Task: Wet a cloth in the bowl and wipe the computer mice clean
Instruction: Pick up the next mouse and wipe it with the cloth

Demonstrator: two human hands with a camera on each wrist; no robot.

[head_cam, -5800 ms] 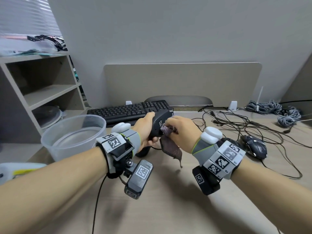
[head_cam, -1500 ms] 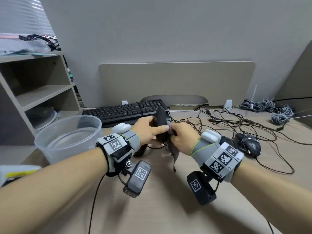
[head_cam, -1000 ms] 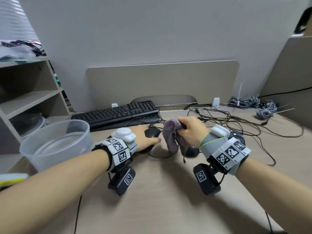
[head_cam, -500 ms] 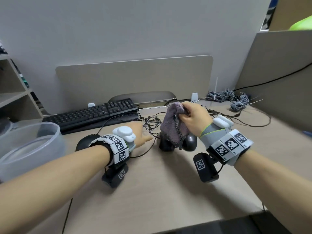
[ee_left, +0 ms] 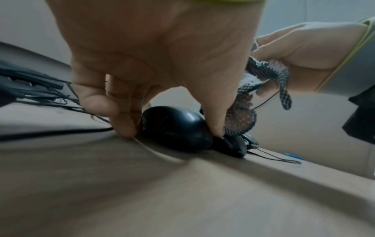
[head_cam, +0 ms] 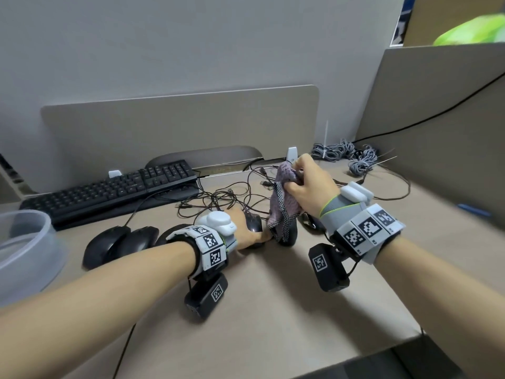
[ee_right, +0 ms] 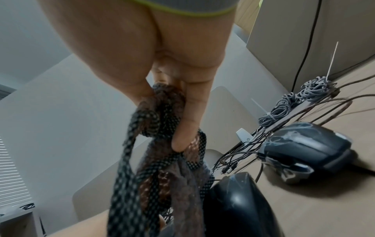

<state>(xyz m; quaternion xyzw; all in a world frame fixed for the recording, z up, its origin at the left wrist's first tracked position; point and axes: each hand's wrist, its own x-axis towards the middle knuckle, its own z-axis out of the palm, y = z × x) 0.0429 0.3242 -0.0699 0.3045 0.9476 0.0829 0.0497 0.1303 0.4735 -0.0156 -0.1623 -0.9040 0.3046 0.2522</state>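
My left hand (head_cam: 252,233) reaches to a black mouse (head_cam: 253,222) on the desk; in the left wrist view, thumb and fingers (ee_left: 123,121) pinch the sides of this mouse (ee_left: 176,133). My right hand (head_cam: 296,181) grips a bunched purple cloth (head_cam: 282,205) with a checked edge, held up just to the right. The cloth (ee_right: 162,168) hangs down over a second black mouse (head_cam: 291,236) (ee_right: 239,206). A third, patterned mouse (ee_right: 304,149) lies further right. The clear bowl (head_cam: 32,222) with water stands at the far left.
Two more black mice (head_cam: 109,246) lie side by side left of my left wrist. A black keyboard (head_cam: 109,192) sits behind them. Tangled mouse cables (head_cam: 232,195) cover the middle of the desk, with grey cable coils (head_cam: 344,153) in the back corner by a partition (head_cam: 437,127).
My left hand set the wiped mouse down at the left and moved right onto another mouse. My right hand lifted the cloth higher. The head view swung right.
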